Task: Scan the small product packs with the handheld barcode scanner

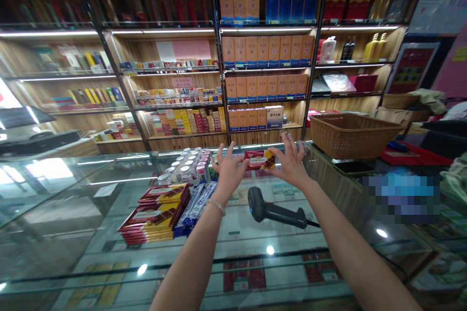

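A red and yellow chocolate wafer packet [258,160] is pinched at its two ends above the far part of the glass counter [233,248]. My left hand [230,167] grips its left end between thumb and forefinger, other fingers raised. At the right end, my right hand [292,163] holds it the same way. Below the hands a black barcode scanner [275,210] lies on the glass. Left of my left forearm are stacked red and yellow wafer packets [155,216], with blue and white packets [197,204] beside them.
Several small clear jars [186,165] stand behind the stacks. A wicker basket [355,133] sits at the back right, near a red tray [416,158]. Shelves of orange boxes [268,52] and cigarette packs [189,124] line the wall. A cable runs from the scanner.
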A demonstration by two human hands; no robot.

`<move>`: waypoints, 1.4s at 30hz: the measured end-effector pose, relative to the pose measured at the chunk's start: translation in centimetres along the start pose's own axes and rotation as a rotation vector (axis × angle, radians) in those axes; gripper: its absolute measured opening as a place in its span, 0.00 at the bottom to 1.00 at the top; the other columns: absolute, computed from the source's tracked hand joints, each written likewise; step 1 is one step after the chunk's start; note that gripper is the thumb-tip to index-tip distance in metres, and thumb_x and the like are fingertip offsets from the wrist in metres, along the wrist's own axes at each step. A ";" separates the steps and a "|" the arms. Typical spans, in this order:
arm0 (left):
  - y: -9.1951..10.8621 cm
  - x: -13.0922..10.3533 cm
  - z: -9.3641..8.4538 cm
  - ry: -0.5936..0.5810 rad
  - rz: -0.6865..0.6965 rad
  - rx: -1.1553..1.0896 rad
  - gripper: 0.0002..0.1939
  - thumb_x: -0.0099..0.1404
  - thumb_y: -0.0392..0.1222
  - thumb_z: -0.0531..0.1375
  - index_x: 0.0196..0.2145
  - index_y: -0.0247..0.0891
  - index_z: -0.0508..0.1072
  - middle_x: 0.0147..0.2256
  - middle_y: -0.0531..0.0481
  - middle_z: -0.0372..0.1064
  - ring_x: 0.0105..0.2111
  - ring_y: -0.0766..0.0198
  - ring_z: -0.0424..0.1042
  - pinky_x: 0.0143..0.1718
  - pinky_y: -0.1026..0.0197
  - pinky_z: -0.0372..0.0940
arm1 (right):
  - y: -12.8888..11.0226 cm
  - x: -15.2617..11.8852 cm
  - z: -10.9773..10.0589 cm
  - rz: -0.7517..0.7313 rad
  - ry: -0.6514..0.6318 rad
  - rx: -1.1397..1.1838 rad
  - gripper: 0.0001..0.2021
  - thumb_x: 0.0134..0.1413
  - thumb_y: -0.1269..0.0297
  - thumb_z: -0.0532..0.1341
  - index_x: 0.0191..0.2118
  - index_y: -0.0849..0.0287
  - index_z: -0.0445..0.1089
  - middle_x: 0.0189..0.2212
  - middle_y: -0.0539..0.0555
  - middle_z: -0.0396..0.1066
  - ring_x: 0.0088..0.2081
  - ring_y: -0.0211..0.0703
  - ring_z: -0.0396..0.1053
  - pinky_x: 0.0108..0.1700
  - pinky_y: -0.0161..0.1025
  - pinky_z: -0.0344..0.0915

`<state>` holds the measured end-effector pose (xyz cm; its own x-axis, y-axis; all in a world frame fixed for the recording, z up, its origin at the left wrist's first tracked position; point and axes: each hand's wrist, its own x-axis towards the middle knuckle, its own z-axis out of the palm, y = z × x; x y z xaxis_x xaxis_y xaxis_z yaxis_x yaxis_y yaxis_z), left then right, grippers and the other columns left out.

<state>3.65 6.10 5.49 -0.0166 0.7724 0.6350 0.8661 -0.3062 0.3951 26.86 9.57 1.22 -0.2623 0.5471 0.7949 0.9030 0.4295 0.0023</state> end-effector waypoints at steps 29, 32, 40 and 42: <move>-0.7 0.2 -0.8 0.018 0.258 0.378 0.33 0.58 0.51 0.73 0.59 0.49 0.73 0.76 0.40 0.42 0.75 0.38 0.40 0.71 0.26 0.23 | 0.5 1.2 -1.7 -0.036 -0.041 -0.018 0.28 0.55 0.48 0.69 0.57 0.55 0.70 0.78 0.67 0.34 0.76 0.67 0.35 0.72 0.72 0.30; 0.2 0.9 -1.0 0.015 0.265 0.389 0.31 0.57 0.51 0.73 0.58 0.48 0.74 0.76 0.38 0.42 0.75 0.39 0.41 0.71 0.25 0.23 | 1.6 2.1 -2.7 -0.062 -0.071 -0.033 0.28 0.54 0.50 0.70 0.58 0.55 0.70 0.78 0.66 0.35 0.76 0.66 0.35 0.72 0.72 0.29; 3.2 2.4 1.0 -0.031 0.341 0.341 0.28 0.59 0.50 0.71 0.56 0.47 0.75 0.76 0.39 0.40 0.75 0.38 0.40 0.71 0.27 0.24 | 6.0 2.4 -5.1 -0.085 -0.127 -0.090 0.30 0.52 0.50 0.72 0.58 0.53 0.72 0.78 0.63 0.36 0.77 0.67 0.34 0.72 0.73 0.30; 4.3 2.6 2.0 -0.043 0.355 0.325 0.29 0.58 0.51 0.72 0.57 0.46 0.75 0.76 0.37 0.40 0.75 0.39 0.40 0.71 0.26 0.25 | 7.3 2.1 -5.6 -0.083 -0.137 -0.103 0.30 0.51 0.49 0.73 0.58 0.53 0.72 0.78 0.64 0.37 0.77 0.68 0.34 0.72 0.72 0.29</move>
<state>8.33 7.91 7.51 0.3226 0.6761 0.6624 0.9261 -0.3702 -0.0732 34.81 9.83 6.26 -0.3744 0.6084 0.6998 0.9048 0.4050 0.1320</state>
